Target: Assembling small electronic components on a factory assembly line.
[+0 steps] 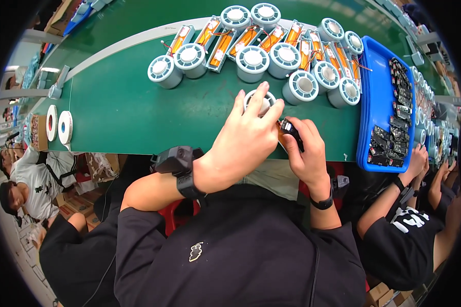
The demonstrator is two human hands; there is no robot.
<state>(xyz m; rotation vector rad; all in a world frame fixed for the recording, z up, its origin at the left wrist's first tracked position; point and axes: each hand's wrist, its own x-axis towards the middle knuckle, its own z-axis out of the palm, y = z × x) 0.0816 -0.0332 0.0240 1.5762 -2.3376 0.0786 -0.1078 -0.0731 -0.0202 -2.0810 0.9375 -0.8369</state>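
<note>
Pale blue-grey round plastic housing with slotted rim and whitish centre disc (265,105) sat on the green surface (123,112), mostly under the left hand (247,135). Left fingers were spread over its top; thumb hidden, couldn't tell whether they gripped. Right hand (308,152), just beside, had thumb and fingers pinched on a small black boxy module (290,129). Housing looked stiff, moderately light, maybe slippery; best hold was around its side wall, off the disc. Module seemed light, rigid, likely fragile; edges were the safer grip. Orange-faced part (281,137) showed between hands, partly hidden.
</note>
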